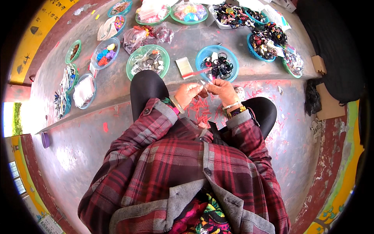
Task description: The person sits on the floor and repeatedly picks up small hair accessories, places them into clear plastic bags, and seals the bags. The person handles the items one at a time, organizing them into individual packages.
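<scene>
- Head view: the left hand (pixel 188 93) and right hand (pixel 221 89) meet fingertip to fingertip just nearer the person than the blue bowl (pixel 217 58) of dark hair ties.
- Both hands are closed in a pinch on a small clear packet (pixel 205 82), held between them; what is inside is too small to tell.
- A stack of clear bags (pixel 184 67) lies just left of the blue bowl, on the grey ledge (pixel 117 84).
- A green bowl (pixel 148 61) of mixed pieces sits further left of the blue bowl.
- Red strips (pixel 199 109) litter the floor below the blue bowl, between the knees.
</scene>
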A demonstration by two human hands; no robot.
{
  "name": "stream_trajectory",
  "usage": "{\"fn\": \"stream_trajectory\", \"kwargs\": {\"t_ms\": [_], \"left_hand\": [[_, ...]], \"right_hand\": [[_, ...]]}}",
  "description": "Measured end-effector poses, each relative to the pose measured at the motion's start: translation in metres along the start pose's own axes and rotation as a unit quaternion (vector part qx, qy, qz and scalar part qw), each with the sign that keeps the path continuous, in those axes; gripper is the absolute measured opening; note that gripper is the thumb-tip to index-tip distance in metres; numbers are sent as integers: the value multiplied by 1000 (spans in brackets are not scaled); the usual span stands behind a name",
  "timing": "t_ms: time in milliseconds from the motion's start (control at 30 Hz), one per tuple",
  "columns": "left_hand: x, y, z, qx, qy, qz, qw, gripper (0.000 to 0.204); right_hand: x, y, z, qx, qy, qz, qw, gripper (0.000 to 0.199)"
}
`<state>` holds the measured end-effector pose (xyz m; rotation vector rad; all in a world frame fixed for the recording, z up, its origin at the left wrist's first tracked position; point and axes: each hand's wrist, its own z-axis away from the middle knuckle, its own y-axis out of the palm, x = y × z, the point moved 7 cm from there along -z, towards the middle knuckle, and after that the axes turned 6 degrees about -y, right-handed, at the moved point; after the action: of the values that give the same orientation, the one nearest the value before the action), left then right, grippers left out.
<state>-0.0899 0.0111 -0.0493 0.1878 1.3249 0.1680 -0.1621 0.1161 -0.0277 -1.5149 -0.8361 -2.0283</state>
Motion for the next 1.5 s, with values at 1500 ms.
{"fn": "stream_trajectory", "kwargs": {"t_ms": [1500], "left_hand": [[10, -19, -1, -106, -45, 93, 989, 18]], "right_hand": [[-19, 2, 7, -21, 99, -45, 994, 9]]}}
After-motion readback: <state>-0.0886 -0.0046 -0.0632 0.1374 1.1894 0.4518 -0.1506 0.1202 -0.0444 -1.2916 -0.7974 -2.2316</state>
